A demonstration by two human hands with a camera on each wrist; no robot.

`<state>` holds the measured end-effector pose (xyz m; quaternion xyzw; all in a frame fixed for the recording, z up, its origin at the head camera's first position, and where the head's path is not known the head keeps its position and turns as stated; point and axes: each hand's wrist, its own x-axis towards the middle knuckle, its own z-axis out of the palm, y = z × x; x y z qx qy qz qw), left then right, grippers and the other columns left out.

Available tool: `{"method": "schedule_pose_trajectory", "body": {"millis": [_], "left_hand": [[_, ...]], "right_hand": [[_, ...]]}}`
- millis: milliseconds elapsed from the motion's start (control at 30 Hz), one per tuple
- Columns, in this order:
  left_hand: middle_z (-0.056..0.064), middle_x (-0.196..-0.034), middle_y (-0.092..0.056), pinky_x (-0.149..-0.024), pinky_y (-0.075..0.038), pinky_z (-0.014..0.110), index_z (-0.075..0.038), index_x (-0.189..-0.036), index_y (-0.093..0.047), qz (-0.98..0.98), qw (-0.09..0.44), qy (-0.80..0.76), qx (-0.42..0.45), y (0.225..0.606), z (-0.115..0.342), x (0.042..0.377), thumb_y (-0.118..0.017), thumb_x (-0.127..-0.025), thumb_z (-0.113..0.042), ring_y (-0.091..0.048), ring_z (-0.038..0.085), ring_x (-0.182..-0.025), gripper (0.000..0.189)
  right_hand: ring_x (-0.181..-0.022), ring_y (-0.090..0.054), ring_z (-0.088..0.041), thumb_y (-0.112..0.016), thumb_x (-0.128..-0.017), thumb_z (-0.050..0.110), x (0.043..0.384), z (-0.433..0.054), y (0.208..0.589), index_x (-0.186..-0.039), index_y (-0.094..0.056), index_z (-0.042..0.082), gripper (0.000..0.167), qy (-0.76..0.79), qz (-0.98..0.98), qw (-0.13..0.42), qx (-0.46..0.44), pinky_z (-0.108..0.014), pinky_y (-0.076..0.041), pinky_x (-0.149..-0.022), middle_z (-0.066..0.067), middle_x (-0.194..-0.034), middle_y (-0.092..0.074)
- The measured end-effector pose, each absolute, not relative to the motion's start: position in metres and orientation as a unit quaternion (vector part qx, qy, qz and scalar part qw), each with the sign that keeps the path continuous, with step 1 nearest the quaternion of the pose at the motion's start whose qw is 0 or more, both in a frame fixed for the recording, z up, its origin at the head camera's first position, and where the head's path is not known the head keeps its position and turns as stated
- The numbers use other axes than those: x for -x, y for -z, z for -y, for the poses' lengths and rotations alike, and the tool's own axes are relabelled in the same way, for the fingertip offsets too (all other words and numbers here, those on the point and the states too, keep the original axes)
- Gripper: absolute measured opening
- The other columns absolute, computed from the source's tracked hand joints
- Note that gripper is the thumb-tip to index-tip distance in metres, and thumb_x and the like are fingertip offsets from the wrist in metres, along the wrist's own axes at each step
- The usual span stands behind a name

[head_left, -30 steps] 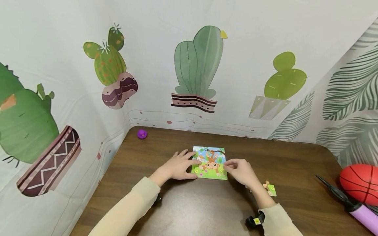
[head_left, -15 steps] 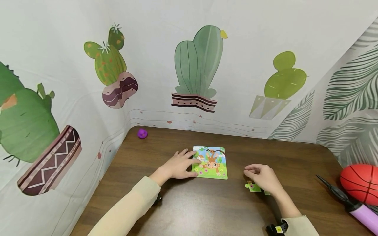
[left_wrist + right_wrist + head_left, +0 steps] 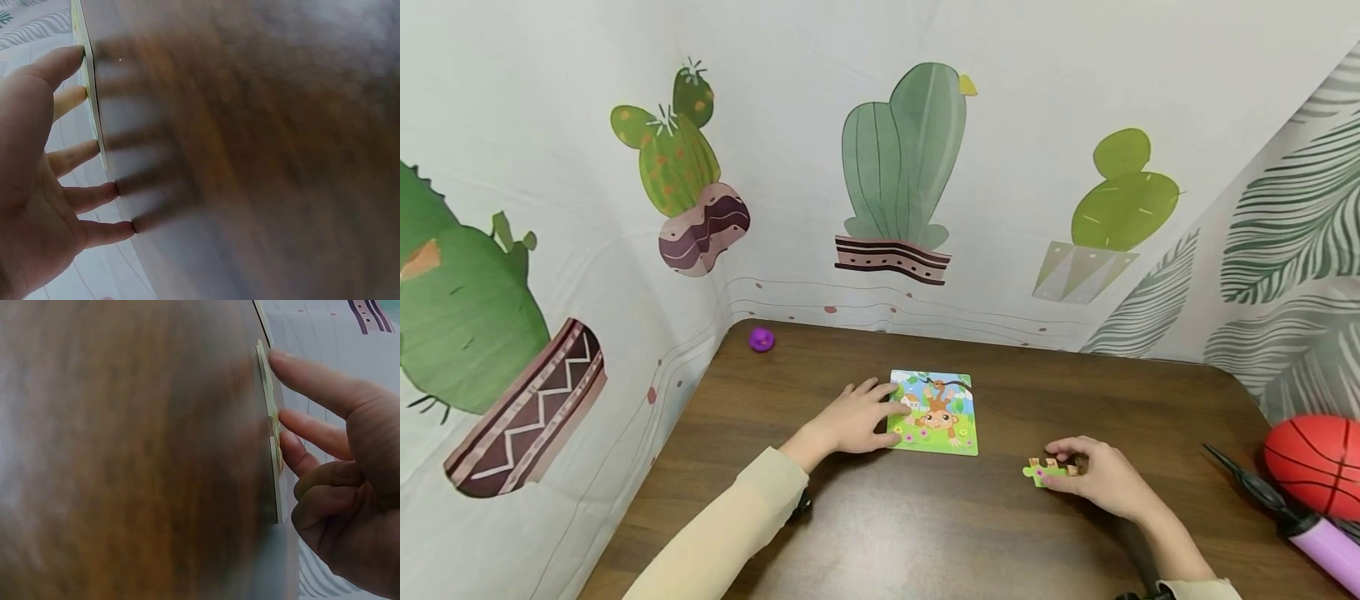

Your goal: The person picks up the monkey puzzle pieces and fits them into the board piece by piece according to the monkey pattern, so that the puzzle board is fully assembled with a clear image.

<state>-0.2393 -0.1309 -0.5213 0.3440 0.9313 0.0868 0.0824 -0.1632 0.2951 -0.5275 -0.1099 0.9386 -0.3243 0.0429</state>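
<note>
A colourful monkey puzzle board (image 3: 943, 417) lies flat on the brown table (image 3: 925, 525). My left hand (image 3: 880, 417) rests on the board's left edge with its fingers spread and nearly straight. The left wrist view shows those fingertips (image 3: 94, 150) against the thin board edge (image 3: 92, 106). Right of the board lie loose puzzle pieces (image 3: 1039, 472), one green and one brownish. My right hand (image 3: 1075, 468) lies over them, fingertips touching their tops. In the right wrist view the pieces (image 3: 270, 406) lie flat on the table under my fingers (image 3: 300, 372); the thumb is hidden.
A small purple object (image 3: 761, 339) sits at the table's far left corner. A red ball (image 3: 1315, 467) and a purple pump (image 3: 1326, 550) with a black hose lie at the right edge. Cactus-printed cloth walls (image 3: 895, 167) enclose the back and sides.
My right hand left the board's right edge and moved right and toward me onto the loose pieces. The left hand and the board have stayed put.
</note>
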Motion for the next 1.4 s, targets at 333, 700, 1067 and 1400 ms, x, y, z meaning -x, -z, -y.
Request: {"method": "schedule_pose_trajectory", "body": {"millis": [333, 700, 1067, 1400], "left_hand": [[0.006, -0.165, -0.037, -0.115, -0.029, 0.067, -0.037, -0.152, -0.054, -0.924, 0.066, -0.053, -0.374, 0.519, 0.129, 0.240, -0.056, -0.104, -0.056, -0.030, 0.040, -0.152, 0.052], [0.002, -0.161, -0.042, -0.118, -0.033, 0.050, -0.033, -0.152, -0.056, -0.916, 0.056, -0.035, -0.395, 0.517, 0.121, 0.241, -0.056, -0.105, -0.053, -0.036, 0.026, -0.149, 0.051], [-0.001, -0.165, -0.036, -0.115, -0.037, 0.054, -0.032, -0.156, -0.050, -0.929, 0.058, -0.040, -0.363, 0.526, 0.114, 0.249, -0.055, -0.102, -0.061, -0.035, 0.025, -0.148, 0.062], [-0.002, -0.159, -0.044, -0.113, -0.037, 0.052, -0.030, -0.152, -0.055, -0.934, 0.039, -0.059, -0.351, 0.528, 0.107, 0.257, -0.056, -0.101, -0.059, -0.040, 0.024, -0.143, 0.059]], "right_hand": [[-0.094, -0.060, -0.012, -0.096, -0.071, 0.043, 0.164, -0.295, 0.524, -0.109, -0.075, 0.018, 0.050, 0.298, -0.942, 0.062, 0.144, -0.031, -0.050, -0.081, 0.007, -0.099, -0.064], [-0.087, -0.054, -0.012, -0.096, -0.071, 0.042, 0.165, -0.295, 0.524, -0.101, -0.072, 0.016, 0.046, 0.301, -0.942, 0.072, 0.129, -0.027, -0.047, -0.074, 0.003, -0.094, -0.059], [-0.085, -0.053, -0.014, -0.096, -0.071, 0.040, 0.164, -0.295, 0.521, -0.099, -0.068, 0.013, 0.047, 0.305, -0.941, 0.080, 0.126, -0.026, -0.046, -0.071, 0.001, -0.093, -0.057], [-0.080, -0.056, -0.011, -0.096, -0.073, 0.035, 0.163, -0.295, 0.521, -0.102, -0.065, 0.013, 0.047, 0.334, -0.930, 0.083, 0.128, -0.025, -0.046, -0.068, 0.003, -0.090, -0.060]]}}
